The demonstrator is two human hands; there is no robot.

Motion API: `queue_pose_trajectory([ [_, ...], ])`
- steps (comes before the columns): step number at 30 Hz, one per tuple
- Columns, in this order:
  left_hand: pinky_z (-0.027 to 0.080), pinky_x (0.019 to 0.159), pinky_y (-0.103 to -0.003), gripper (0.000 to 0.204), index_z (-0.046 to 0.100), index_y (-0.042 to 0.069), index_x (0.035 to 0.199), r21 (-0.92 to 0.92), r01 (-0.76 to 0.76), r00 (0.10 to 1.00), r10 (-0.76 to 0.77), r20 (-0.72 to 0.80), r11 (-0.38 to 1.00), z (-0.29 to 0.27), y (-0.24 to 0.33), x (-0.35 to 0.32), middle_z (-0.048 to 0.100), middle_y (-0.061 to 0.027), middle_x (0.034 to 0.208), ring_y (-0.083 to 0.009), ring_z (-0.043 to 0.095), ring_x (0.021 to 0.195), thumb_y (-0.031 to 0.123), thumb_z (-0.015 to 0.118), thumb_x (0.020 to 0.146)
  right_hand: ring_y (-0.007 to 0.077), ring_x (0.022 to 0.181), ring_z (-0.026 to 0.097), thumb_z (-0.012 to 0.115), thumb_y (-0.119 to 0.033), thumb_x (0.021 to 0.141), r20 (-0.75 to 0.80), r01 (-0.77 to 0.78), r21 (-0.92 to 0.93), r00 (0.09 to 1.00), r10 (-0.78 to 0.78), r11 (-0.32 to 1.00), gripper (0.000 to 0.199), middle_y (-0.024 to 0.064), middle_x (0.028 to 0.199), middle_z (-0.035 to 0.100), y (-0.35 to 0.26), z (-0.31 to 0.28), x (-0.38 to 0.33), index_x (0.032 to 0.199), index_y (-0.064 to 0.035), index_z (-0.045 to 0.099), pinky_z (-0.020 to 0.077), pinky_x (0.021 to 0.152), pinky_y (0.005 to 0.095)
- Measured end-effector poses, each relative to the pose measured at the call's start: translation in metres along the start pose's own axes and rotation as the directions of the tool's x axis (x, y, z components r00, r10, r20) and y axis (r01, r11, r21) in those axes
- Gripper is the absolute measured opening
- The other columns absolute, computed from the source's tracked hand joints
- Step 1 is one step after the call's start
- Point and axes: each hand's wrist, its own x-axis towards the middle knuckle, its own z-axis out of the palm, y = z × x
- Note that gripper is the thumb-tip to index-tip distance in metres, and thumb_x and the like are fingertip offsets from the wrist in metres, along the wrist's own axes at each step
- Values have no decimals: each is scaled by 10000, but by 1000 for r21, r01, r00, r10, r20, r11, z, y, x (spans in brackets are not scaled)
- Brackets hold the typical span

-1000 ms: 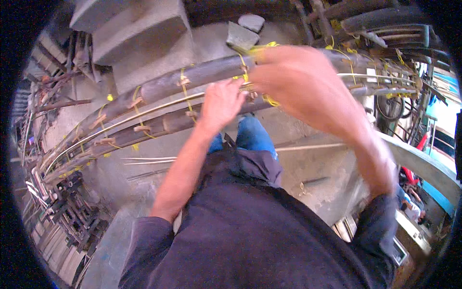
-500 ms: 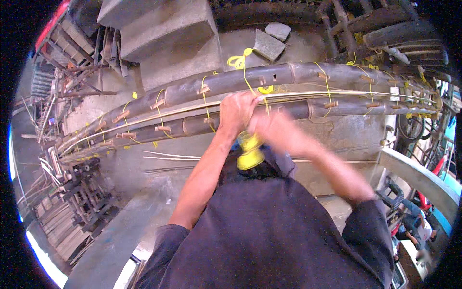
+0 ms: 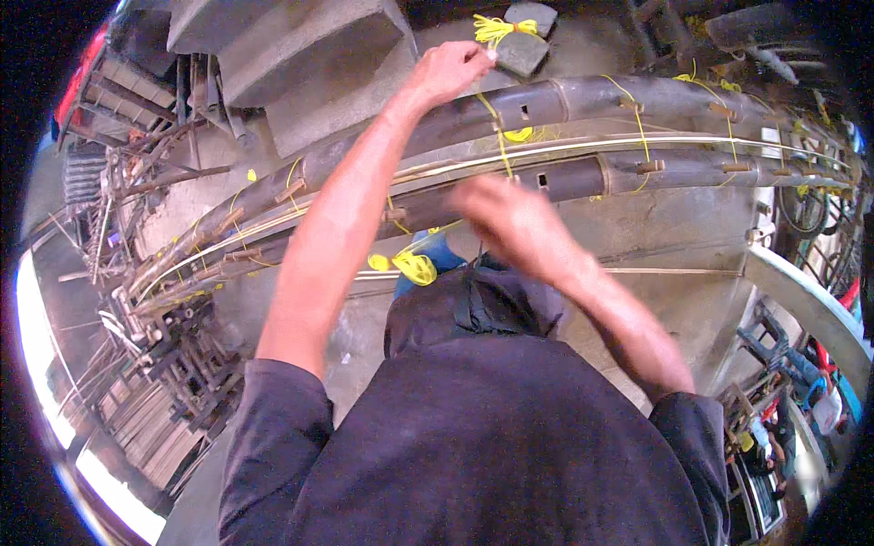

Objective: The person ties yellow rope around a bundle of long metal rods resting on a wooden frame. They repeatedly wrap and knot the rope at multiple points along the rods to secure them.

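Just past the left hand [image 3: 449, 73], seemingly pinched, juts yellow cord [image 3: 503, 30].

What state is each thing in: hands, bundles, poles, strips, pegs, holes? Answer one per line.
Left hand: pinched, seemingly on upper bundle
Right hand: blurred, grip unclear
Upper bundle: looped
Lower bundle: looped
Poles: joined by cords
Strips: lying between poles
Pegs: stuck in poles
Holes: open

Your shirt [image 3: 455, 437] is matt cloth. Before you, the far pole [image 3: 596, 98] and near pole [image 3: 583, 177] look like smooth bamboo with a faint sheen; the pegs [image 3: 651, 166] look like plain wood. The string [image 3: 501, 31] looks like shiny plastic. At far left, the steps [image 3: 309, 68] are matt concrete.
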Motion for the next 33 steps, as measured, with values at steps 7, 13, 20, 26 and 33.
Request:
queue_pose_trajectory([
  [7, 471, 779, -345, 331, 614, 56, 1006, 148, -428, 903, 429, 27, 892, -83, -25, -67, 642, -119, 950, -250, 611, 882, 343, 506, 882, 274, 628, 613, 644, -91, 737, 89, -101, -526, 981, 172, 845, 93, 127, 657, 619, -2, -56, 63, 800, -23, 646, 470, 576, 352],
  [13, 490, 719, -363, 254, 660, 118, 913, 484, -737, 665, 637, 390, 472, -58, -15, -123, 638, -71, 860, -246, 607, 851, 338, 556, 841, 229, 698, 652, 666, -155, 774, -387, -514, -378, 843, 373, 769, 118, 113, 745, 650, -40, -47, -2, 818, -47, 646, 498, 648, 330],
  [20, 480, 655, -383, 172, 634, 119, 780, 599, -743, 462, 876, 136, 299, -101, 11, -115, 601, -53, 781, -249, 592, 772, 267, 555, 820, 331, 741, 621, 566, -291, 829, -272, -473, -688, 871, 409, 550, 184, 126, 766, 636, 18, -14, 36, 805, -123, 638, 491, 650, 425],
  [26, 425, 623, -368, 309, 581, 31, 792, 362, -420, 779, 536, -327, 832, -155, -53, -154, 543, -123, 733, -287, 556, 715, 321, 523, 882, 89, 539, 450, 500, -242, 914, -232, -114, 956, 268, 935, 269, 168, -54, 678, 511, 32, 33, -8, 863, -101, 574, 364, 487, 244],
  [33, 416, 613, -319, 304, 608, 32, 765, 91, -322, 914, 335, -230, 942, -115, -43, -186, 532, -98, 697, -246, 534, 665, 311, 553, 873, 24, 506, 323, 495, -259, 923, -161, -346, 853, 539, 827, 391, 146, -84, 658, 410, 27, 0, -10, 859, -138, 544, 279, 476, 193],
])
